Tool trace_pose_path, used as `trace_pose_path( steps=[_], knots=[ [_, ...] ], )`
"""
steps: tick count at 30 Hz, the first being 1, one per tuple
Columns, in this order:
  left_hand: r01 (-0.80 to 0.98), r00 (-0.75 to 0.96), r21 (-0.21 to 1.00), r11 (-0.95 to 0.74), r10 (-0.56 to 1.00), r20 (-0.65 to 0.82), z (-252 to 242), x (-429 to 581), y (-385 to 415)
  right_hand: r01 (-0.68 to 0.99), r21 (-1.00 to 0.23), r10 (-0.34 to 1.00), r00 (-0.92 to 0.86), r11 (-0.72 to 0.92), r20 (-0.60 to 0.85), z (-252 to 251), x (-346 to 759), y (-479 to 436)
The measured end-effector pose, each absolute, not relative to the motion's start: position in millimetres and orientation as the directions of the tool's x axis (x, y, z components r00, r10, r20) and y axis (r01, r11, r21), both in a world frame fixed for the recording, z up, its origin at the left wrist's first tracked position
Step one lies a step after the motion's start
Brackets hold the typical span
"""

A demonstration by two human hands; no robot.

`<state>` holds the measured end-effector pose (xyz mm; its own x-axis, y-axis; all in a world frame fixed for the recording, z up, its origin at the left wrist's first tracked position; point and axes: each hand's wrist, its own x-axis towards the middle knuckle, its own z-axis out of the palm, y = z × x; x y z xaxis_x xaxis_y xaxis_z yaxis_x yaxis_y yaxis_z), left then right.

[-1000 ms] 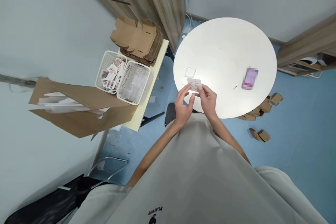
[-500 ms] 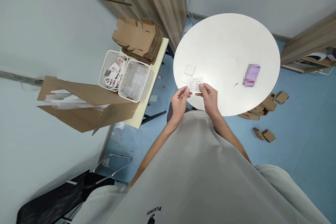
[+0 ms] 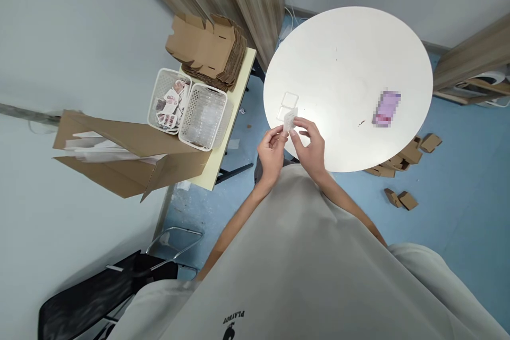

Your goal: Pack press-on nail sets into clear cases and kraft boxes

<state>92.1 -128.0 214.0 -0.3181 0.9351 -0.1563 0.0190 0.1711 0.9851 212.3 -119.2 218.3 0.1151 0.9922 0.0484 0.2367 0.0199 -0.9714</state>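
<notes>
A small white printed card [image 3: 290, 119] is pinched between my left hand [image 3: 271, 152] and my right hand [image 3: 310, 146] over the near left edge of the round white table [image 3: 350, 58]. The card stands turned almost edge-on, so it looks narrow. Just beyond it a clear plastic clamshell case [image 3: 287, 105] lies open on the table. Further right on the tabletop lies a purple item [image 3: 387, 108], blurred out.
Left of the table a small yellow side table [image 3: 233, 111] carries two white baskets [image 3: 189, 114], one with printed cards, one with clear cases, and a stack of flat cardboard blanks [image 3: 209, 48]. An open cardboard box [image 3: 123, 156] sits lower left. Small folded cartons [image 3: 402, 162] lie on the blue floor.
The card, held flat and wide before, has been turned or folded so it now looks narrow. Both hands have drawn closer together.
</notes>
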Motion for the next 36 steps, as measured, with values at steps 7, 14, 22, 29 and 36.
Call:
trace_pose_path(
  steps=[7,14,22,29,36],
  knots=[
    [0.238,-0.209,0.970,0.042,0.978,0.009,224,92,-127,-0.026,-0.992,0.977,0.170,-0.123,-0.125,203,214,-107],
    [-0.007,-0.301,0.967,0.255,0.921,-0.245,206,78,-116,-0.155,-0.964,0.953,0.181,-0.217,-0.243,190,224,-95],
    [-0.163,-0.275,0.940,0.300,0.901,-0.335,202,79,-115,-0.037,-0.987,0.962,0.222,-0.156,-0.160,192,221,-99],
    [0.019,-0.353,0.988,0.152,0.926,-0.135,200,76,-115,0.047,-0.998,0.976,0.218,-0.043,-0.032,220,207,-108],
    [0.273,-0.192,0.956,-0.106,0.968,0.162,206,80,-122,-0.039,-0.992,0.979,0.163,-0.119,-0.124,212,194,-110]
  ],
)
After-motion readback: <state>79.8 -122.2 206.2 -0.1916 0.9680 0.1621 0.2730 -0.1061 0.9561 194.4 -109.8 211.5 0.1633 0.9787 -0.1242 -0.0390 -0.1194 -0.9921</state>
